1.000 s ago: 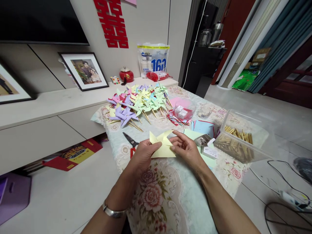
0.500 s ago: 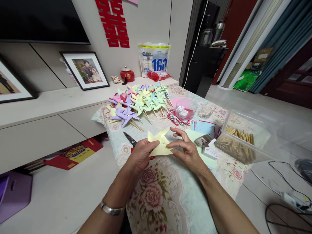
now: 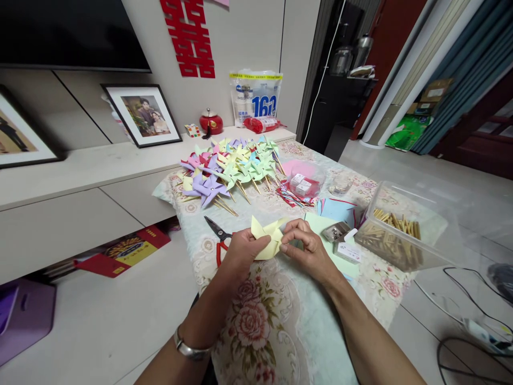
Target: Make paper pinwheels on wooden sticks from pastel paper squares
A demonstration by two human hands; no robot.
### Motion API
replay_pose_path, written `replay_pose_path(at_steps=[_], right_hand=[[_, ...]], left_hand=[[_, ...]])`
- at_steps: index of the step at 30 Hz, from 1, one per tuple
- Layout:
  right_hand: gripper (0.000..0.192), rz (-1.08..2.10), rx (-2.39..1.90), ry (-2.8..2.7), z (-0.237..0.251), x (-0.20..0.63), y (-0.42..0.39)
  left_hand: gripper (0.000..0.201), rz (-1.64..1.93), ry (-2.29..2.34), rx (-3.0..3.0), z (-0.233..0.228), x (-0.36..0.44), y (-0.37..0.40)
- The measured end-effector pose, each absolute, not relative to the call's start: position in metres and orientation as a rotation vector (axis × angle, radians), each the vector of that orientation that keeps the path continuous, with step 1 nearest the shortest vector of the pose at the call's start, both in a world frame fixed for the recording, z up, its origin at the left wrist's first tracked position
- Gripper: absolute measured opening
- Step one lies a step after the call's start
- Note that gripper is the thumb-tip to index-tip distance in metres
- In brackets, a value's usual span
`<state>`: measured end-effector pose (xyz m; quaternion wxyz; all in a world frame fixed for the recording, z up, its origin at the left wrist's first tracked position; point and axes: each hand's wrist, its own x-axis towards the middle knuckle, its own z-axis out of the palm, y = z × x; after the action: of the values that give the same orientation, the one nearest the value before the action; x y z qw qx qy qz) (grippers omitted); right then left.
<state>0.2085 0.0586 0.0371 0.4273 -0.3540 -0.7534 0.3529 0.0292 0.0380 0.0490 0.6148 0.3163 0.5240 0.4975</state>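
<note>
A pale yellow paper pinwheel (image 3: 269, 231), partly folded and without a stick, is held above the tablecloth between both hands. My left hand (image 3: 249, 248) grips its left side, the thumb pressed near the centre over the folds. At its right side, my right hand (image 3: 301, 245) pinches a paper edge between thumb and fingers. Red-handled scissors (image 3: 220, 238) lie beside my left hand, their blades pointing away, one handle partly hidden. To the right of my right hand are a small open box of metal pins (image 3: 335, 231) and a white carton (image 3: 348, 251), both on light green paper (image 3: 316, 220).
Finished pinwheels (image 3: 236, 168) on sticks lie piled at the table's far end. A clear bin of short wooden sticks (image 3: 395, 235) stands at the right edge. Paper strips (image 3: 294, 197) and a clear round container (image 3: 306, 182) sit mid-table. Cables (image 3: 452, 347) run over the floor.
My right fingers have closed in on the paper and curled its right side inward. The left hand and paper have shifted slightly right, uncovering more of the scissors' red handle.
</note>
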Motion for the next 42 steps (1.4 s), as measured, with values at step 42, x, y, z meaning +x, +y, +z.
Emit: replay_pose_path(at_steps=[42], right_hand=[[0.015, 0.678, -1.197, -1.972, 0.033, 0.203, 0.058]], left_hand=[[0.023, 1.074, 1.594, 1.191, 0.031, 0.045, 0.036]])
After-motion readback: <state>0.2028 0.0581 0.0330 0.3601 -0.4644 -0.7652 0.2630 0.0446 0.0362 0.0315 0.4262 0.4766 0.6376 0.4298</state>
